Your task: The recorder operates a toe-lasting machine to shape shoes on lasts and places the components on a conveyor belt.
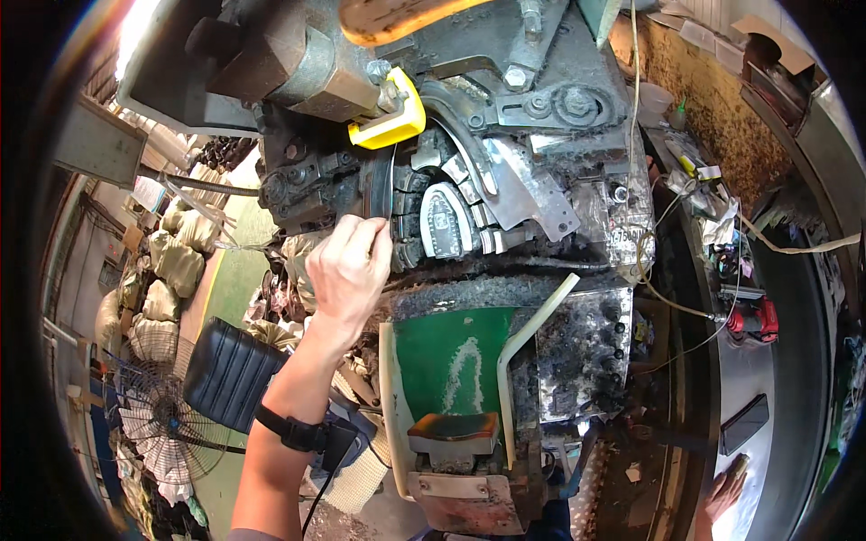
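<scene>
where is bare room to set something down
Bare: the shiny silver bench surface between the red power tool and the flat black rectangular device. Crowded: beside the left hand, where black blocks and a white-rimmed pad sit close.

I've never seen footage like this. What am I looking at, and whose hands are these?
This is one view, from a wide camera on a person's head looking down, so straight edges bend. The bare hands appear to be the wearer's own. The left hand is at a grimy metal machine, fingers curled; anything held is hidden. Beside it sits a sole-shaped piece with a white rim, below a yellow bracket. The right hand, partly cut off, is by a pale surface where a flat dark object lies.
</scene>
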A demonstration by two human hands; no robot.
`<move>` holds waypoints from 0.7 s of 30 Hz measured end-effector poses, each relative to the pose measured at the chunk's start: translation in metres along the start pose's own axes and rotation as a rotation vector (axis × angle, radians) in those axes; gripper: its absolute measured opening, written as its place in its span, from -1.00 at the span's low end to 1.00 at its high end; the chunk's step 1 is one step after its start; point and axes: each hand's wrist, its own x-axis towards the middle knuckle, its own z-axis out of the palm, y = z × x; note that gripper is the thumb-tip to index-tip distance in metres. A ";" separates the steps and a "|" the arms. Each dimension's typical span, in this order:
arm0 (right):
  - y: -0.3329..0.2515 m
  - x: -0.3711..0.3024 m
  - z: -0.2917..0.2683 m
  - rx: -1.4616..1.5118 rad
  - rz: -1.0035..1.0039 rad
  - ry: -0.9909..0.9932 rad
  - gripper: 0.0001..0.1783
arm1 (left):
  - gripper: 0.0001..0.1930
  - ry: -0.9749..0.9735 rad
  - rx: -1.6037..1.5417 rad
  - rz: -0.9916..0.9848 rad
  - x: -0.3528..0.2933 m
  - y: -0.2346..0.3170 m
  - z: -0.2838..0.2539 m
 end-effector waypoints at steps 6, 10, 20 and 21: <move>-0.003 -0.001 0.001 -0.050 -0.022 0.074 -0.44 | -0.88 -0.037 0.147 0.137 0.012 -0.007 -0.010; -0.007 -0.001 -0.004 -0.016 -0.037 0.105 -0.44 | -0.83 -0.089 0.206 0.142 0.015 -0.003 -0.004; -0.010 0.001 -0.011 0.064 -0.013 0.060 -0.42 | -0.85 -0.085 0.175 -0.104 0.012 0.000 0.011; -0.010 0.001 -0.011 0.067 -0.006 0.047 -0.42 | -0.85 -0.081 0.171 -0.084 0.012 -0.001 0.012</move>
